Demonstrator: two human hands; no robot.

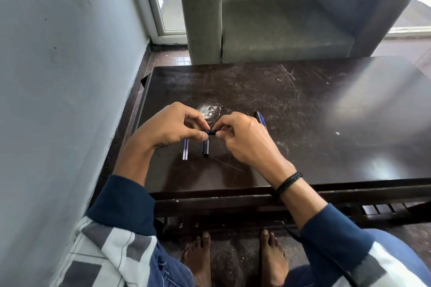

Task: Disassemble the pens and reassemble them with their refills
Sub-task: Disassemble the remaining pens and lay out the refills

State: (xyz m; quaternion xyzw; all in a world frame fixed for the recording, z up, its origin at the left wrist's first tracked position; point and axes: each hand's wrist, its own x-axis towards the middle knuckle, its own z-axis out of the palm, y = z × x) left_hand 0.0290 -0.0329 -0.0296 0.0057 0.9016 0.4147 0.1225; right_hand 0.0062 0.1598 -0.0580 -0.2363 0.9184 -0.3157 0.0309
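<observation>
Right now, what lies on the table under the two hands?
Under the left hand, two refills lie side by side, upper ends covered. A black barrel piece lies under the held pen. Anything beneath the right hand is hidden.

bench (pixel 303 123) under the fingers (pixel 200 121) is dark glossy wood, pretty scratched up. pen piece (pixel 211 132) between them looks like shiny plastic, refills (pixel 185 150) just below are clear plastic.

Table (pixel 303 123) dark brown, scratched pale; armchair (pixel 268 18) grey-green; wall (pixel 58 77) pale blue; sleeves (pixel 121 202) navy; refills (pixel 185 150) clear with blue; barrel (pixel 206 148) black.
</observation>
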